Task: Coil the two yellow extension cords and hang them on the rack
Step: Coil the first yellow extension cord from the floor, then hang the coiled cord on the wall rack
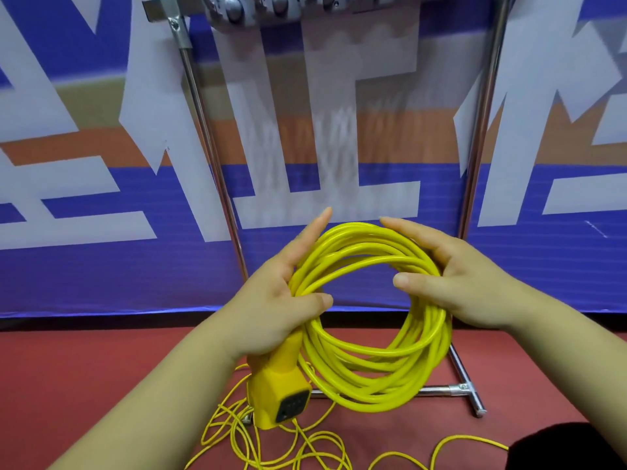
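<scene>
A coiled yellow extension cord [369,347] hangs between my two hands in front of the metal rack [207,137]. My left hand [278,300] grips the coil's left side, thumb across the strands, fingers stretched up behind it. The cord's yellow socket block [276,398] dangles just below that hand. My right hand [451,276] holds the coil's upper right side, thumb inside the loop and fingers over the outside. A second yellow cord [271,446] lies loose and tangled on the red floor below.
The rack's two chrome uprights [478,130] rise on either side of the coil, with a row of metal hooks [281,8] on its top bar. Its base foot [464,388] lies on the red floor. A blue, white and orange banner [84,198] stands behind.
</scene>
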Motion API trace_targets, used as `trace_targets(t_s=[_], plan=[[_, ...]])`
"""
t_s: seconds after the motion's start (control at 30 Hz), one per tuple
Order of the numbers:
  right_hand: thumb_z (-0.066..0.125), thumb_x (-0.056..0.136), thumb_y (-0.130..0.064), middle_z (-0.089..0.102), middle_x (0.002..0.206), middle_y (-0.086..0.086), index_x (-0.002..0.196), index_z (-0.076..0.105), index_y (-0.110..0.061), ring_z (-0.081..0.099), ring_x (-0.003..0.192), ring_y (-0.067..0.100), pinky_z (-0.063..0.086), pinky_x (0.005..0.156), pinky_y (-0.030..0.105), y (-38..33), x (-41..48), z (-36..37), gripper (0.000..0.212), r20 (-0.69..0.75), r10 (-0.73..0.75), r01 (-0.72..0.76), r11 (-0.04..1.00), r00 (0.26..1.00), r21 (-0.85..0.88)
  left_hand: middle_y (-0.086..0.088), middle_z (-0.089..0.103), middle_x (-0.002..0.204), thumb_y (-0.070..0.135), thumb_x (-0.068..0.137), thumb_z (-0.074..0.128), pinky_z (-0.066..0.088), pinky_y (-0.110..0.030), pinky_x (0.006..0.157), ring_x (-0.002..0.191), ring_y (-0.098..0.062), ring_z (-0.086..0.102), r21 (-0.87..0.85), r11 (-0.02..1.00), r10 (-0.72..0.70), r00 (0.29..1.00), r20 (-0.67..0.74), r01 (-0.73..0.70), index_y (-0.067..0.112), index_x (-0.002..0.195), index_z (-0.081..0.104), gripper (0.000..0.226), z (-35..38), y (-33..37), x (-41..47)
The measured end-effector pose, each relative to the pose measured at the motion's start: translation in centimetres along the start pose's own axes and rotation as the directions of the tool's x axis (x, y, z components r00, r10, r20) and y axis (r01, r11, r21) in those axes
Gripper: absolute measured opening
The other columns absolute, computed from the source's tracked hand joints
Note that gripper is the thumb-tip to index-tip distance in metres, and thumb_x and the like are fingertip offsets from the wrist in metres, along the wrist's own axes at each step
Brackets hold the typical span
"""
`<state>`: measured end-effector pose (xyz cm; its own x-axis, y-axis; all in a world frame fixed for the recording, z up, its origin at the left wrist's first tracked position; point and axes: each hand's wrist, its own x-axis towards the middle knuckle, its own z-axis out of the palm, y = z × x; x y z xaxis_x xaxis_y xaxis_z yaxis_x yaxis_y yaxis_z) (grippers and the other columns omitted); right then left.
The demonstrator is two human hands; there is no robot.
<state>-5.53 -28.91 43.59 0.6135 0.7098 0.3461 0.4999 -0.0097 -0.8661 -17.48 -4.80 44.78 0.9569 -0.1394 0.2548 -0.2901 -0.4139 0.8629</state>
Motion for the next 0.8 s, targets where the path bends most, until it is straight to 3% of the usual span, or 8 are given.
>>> trace_targets(t_s=[0.1,0.23,0.33,0.4,0.47,0.6,0.7,0.8], plan=[[0.070,0.088,-0.025,0.067,0.120,0.012,0.143,0.044,-0.050,0.062,0.109,0.039,0.052,0.092,0.041,-0.2,-0.2,-0.1,0.066,0.023,-0.017,0.017,1.000,1.000,0.002,0.024,0.068,0.103,-0.016,0.092,0.055,0.045,-0.017,0.076,0.077,0.005,0.057,0.016,1.000,-0.014,1.000,0.019,0.014,0.035,0.151,0.034,0.080,-0.3,0.3,0.0],[0.077,0.086,-0.017,0.067,0.122,-0.007,0.143,0.046,-0.039,0.067,0.109,0.015,0.053,0.091,0.029,-0.6,-0.6,0.1,0.068,0.074,0.021,-0.018,0.999,0.997,-0.042,0.014,0.070,0.104,-0.008,0.095,0.057,0.050,-0.035,0.075,0.076,-0.021,0.052,0.046,0.998,-0.046,0.999,0.022,0.045,0.047,0.146,0.043,0.077,-0.5,1.0,0.0],[0.082,0.081,-0.023,0.064,0.125,-0.005,0.136,0.045,-0.040,0.067,0.114,0.018,0.055,0.096,0.042,-0.8,-0.3,0.1,0.068,0.130,0.063,-0.056,0.997,0.989,-0.053,0.003,0.063,0.082,-0.006,0.095,0.057,0.048,-0.040,0.070,0.072,-0.027,0.048,0.063,0.996,-0.061,0.998,0.025,0.060,0.052,0.145,0.042,0.078,-0.6,1.0,0.2],[0.081,0.075,-0.032,0.062,0.128,0.001,0.135,0.044,-0.043,0.067,0.112,0.026,0.053,0.097,0.052,-0.9,0.0,-0.1,0.071,0.151,0.080,-0.084,0.996,0.985,0.025,-0.006,0.061,0.083,-0.006,0.095,0.057,0.047,-0.042,0.069,0.071,-0.026,0.049,0.060,0.995,-0.079,0.997,0.024,0.078,0.054,0.143,0.043,0.078,-0.7,0.8,0.4],[0.082,0.073,-0.034,0.057,0.133,0.002,0.135,0.045,-0.048,0.069,0.105,0.036,0.055,0.091,0.057,-0.9,0.2,-0.3,0.073,0.123,0.094,-0.104,0.991,0.988,0.083,0.012,0.067,0.093,-0.007,0.094,0.057,0.046,-0.033,0.070,0.070,-0.014,0.051,0.091,0.993,-0.086,0.995,0.058,0.081,0.052,0.146,0.040,0.080,-0.5,0.9,0.4],[0.082,0.080,-0.024,0.055,0.135,-0.001,0.137,0.048,-0.053,0.065,0.076,0.026,0.058,0.074,0.032,-0.7,0.1,0.1,0.072,0.031,0.025,-0.026,1.000,0.999,0.012,0.018,0.070,0.106,-0.007,0.093,0.058,0.048,-0.029,0.068,0.070,-0.009,0.051,0.087,0.990,-0.110,0.993,0.043,0.106,0.053,0.148,0.035,0.084,0.0,0.8,0.7],[0.081,0.079,-0.021,0.063,0.125,-0.008,0.138,0.050,-0.050,0.065,0.080,0.014,0.056,0.075,0.030,-0.6,-0.2,0.4,0.073,0.043,-0.008,0.006,0.999,0.999,0.035,0.000,0.070,0.102,-0.005,0.092,0.061,0.047,-0.042,0.070,0.075,-0.020,0.050,0.068,0.991,-0.116,0.993,-0.025,0.118,0.057,0.146,0.035,0.087,-0.2,0.6,1.1],[0.076,0.084,-0.016,0.069,0.111,0.008,0.134,0.057,-0.045,0.061,0.074,0.021,0.057,0.068,0.048,-0.7,-0.2,0.8,0.060,0.017,-0.013,0.012,0.997,1.000,0.077,-0.017,0.061,0.093,-0.007,0.091,0.060,0.040,-0.042,0.069,0.074,-0.024,0.041,0.003,0.994,-0.107,0.992,-0.061,0.107,0.059,0.144,0.037,0.087,-0.2,0.6,1.3]])
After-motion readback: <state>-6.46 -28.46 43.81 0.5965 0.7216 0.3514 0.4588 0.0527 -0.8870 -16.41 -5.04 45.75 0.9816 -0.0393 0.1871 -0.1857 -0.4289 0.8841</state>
